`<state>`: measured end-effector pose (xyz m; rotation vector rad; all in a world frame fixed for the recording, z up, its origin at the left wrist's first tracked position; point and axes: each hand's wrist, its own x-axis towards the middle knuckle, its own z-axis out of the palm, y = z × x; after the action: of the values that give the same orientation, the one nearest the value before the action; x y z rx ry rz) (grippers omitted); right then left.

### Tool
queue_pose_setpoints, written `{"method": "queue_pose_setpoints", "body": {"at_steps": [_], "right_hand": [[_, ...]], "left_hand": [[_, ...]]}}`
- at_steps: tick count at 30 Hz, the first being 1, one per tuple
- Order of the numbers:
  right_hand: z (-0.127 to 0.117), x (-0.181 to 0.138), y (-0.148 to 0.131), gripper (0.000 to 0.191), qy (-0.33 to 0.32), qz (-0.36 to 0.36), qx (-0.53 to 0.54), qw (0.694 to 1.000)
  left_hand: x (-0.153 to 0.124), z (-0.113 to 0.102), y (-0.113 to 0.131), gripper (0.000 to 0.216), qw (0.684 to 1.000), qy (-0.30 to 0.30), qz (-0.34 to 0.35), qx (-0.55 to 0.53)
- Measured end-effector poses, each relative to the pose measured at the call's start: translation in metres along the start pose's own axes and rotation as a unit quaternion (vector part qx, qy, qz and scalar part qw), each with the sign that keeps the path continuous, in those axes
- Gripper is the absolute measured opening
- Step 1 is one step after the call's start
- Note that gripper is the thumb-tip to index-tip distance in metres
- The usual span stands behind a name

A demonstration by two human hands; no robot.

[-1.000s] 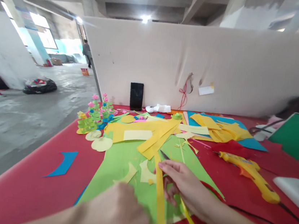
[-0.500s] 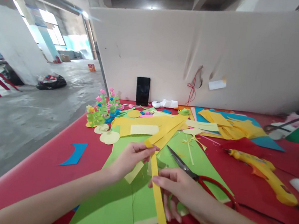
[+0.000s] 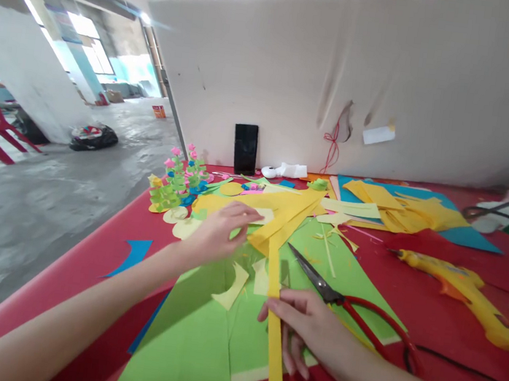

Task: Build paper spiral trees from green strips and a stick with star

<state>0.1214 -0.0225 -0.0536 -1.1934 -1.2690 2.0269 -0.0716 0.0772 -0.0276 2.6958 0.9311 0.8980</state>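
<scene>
My right hand [image 3: 311, 336] lies flat with fingers spread on a long yellow paper strip [image 3: 272, 353], holding it down on a light green sheet [image 3: 193, 350]. My left hand [image 3: 224, 230] reaches forward, its stretched fingertips touching a pale yellow rectangle [image 3: 264, 216] on a pile of yellow paper strips [image 3: 289, 210]. Red-handled scissors [image 3: 334, 298] lie shut on the green sheet, just right of the strip and beside my right hand.
A yellow glue gun [image 3: 465, 289] lies right on the red table [image 3: 76, 280], its black cord trailing behind my right arm. Small paper trees [image 3: 176, 182], a black phone [image 3: 245, 149] against the white partition, more yellow and blue sheets [image 3: 400, 211], and a blue scrap [image 3: 132, 256] lie around.
My left hand let go of the strip's far end and moved forward onto the yellow pile. The strip now lies flat under my right hand. The view shifted slightly.
</scene>
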Motion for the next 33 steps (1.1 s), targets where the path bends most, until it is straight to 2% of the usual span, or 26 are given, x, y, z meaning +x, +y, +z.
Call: {"method": "queue_pose_setpoints", "body": {"at_steps": [3, 6, 9, 15, 19, 26, 30, 33], "right_hand": [[0.002, -0.001, 0.002, 0.029, -0.012, -0.005, -0.013, 1.000], [0.002, -0.001, 0.003, 0.028, -0.014, -0.010, -0.024, 1.000], [0.001, 0.000, 0.005, 0.028, -0.013, -0.010, -0.029, 0.999], [0.000, 0.001, 0.006, 0.027, -0.014, -0.003, -0.037, 0.999], [0.000, -0.001, 0.006, 0.028, -0.012, -0.003, -0.048, 0.999], [0.001, -0.001, 0.006, 0.028, -0.011, -0.002, -0.058, 0.998], [0.000, -0.001, 0.007, 0.028, -0.014, -0.005, -0.063, 0.998], [0.000, 0.000, 0.008, 0.028, -0.015, -0.010, -0.068, 0.997]], "left_hand": [[0.008, 0.004, -0.037, 0.033, 0.997, -0.031, -0.044, 0.051], [0.008, 0.007, -0.055, 0.021, 0.993, -0.070, -0.069, 0.061], [0.006, 0.005, -0.056, 0.025, 0.989, -0.059, -0.118, 0.060], [0.011, -0.005, -0.048, 0.027, 0.969, 0.017, -0.246, 0.017], [0.012, -0.007, -0.046, 0.033, 0.954, 0.062, -0.294, -0.015], [0.011, -0.005, -0.044, 0.033, 0.947, 0.096, -0.305, -0.034], [0.010, -0.002, -0.047, 0.031, 0.956, 0.115, -0.270, -0.020], [0.008, 0.003, -0.046, 0.028, 0.967, 0.135, -0.216, 0.005]]}}
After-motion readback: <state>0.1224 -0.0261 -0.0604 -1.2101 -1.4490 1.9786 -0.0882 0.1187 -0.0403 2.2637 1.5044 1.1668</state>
